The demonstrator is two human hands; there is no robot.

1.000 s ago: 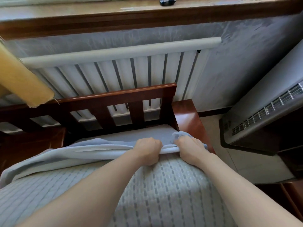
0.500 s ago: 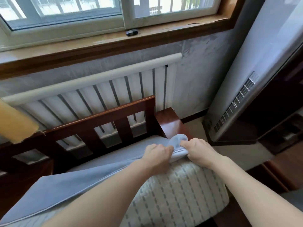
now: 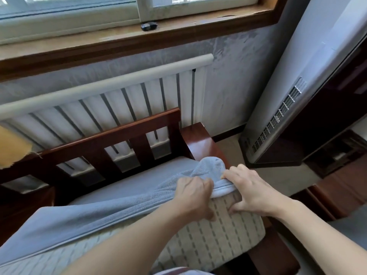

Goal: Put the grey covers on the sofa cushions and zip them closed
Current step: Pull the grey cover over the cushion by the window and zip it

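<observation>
Just hands [image 3: 193,192] [image 3: 251,192] — grey cover [image 3: 103,211] — wordless

the grey cover [image 3: 119,207] was soft, nubby terry-like cloth with a matt nap. the cushion [image 3: 218,241] beneath showed a woven, ribbed fabric. the sofa frame [image 3: 200,141] was dark wood, glossy and smooth. the radiator [image 3: 111,100] looked matt painted metal.

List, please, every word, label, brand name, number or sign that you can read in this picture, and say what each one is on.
None can be read.
The standing air conditioner shows only a vent grille, no legible badge.
The small dark object on the window sill is too small to show any marking.
The grey cover and patterned cushion carry no text.
</observation>
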